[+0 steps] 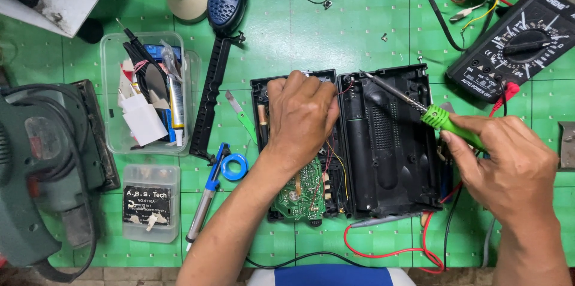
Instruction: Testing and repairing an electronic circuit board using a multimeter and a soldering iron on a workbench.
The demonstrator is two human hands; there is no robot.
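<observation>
Two black halves of an opened plastic casing (383, 142) are laid side by side at the middle of the green cutting mat (359, 28), joined by thin red, yellow and black wires. A green circuit board (302, 193) is seen in the lower part of the near half, while a ribbed inner wall and a dark cylinder are shown in the far half. The left hand (302, 115) is pressed knuckles-up onto the upper part of the board half, fingers curled down; whether anything is pinched beneath them cannot be told. The right hand (512, 163) is closed around the green grip of a soldering iron (413, 103), whose metal tip is pointed at the seam near the casing's top edge. A clear plastic tub (147, 91) at the left is filled with a glue tube, probes, paper scraps and small tools, and a smaller lidded box (151, 202) of screwdriver bits is set just below it. A multimeter (518, 43) is placed at the upper right, its red lead looped under the casing. Open mat is left above the casing and along the bottom edge.
</observation>
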